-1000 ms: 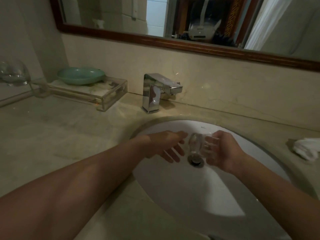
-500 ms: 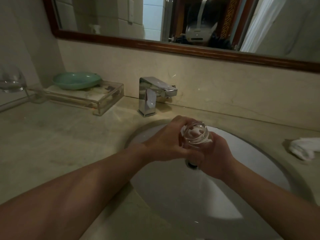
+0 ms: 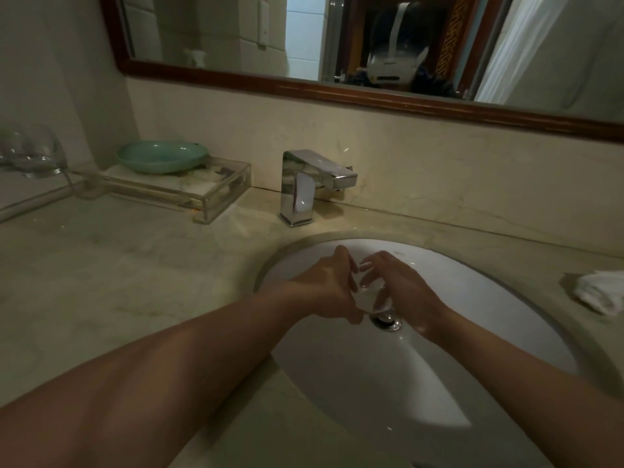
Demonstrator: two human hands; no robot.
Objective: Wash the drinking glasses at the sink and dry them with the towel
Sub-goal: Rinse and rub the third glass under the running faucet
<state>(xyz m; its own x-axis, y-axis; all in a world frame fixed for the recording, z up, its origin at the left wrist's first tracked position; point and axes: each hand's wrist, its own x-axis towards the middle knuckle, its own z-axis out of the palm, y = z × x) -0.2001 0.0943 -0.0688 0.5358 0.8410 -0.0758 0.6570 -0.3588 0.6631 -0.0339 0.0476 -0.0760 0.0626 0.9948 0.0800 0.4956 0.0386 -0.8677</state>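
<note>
A clear drinking glass (image 3: 368,293) is held low in the white sink (image 3: 472,285), at the centre of the frame, just above and to the left of the drain (image 3: 387,321). It is enclosed from both sides. The left hand (image 3: 326,288) is curled against its left flank, and the right hand (image 3: 407,290) is arched over its right flank. The fingertips of the two hands nearly meet above the glass, so that it is cupped between them. Only a pale, blurred sliver of glass is seen in the gap. Which end is the mouth, and how the long axis is tilted, cannot be told with certainty.

No stream is seen at the faucet (image 3: 304,187), which stands at the basin's upper left rim, above and to the left of the hands. The step is judged to be rubbing or rinsing, with drying not yet begun.

The coming move is judged to turn on the towel (image 3: 599,292). It is bunched on the counter (image 3: 101,282) at the right edge of the frame, well apart from the glass. The right hand is the nearer to it. If the towel is to be fetched, the glass would have to be left in the left hand alone.

More glasses (image 3: 30,153) are seen at the upper left edge, well away from the basin.
</note>
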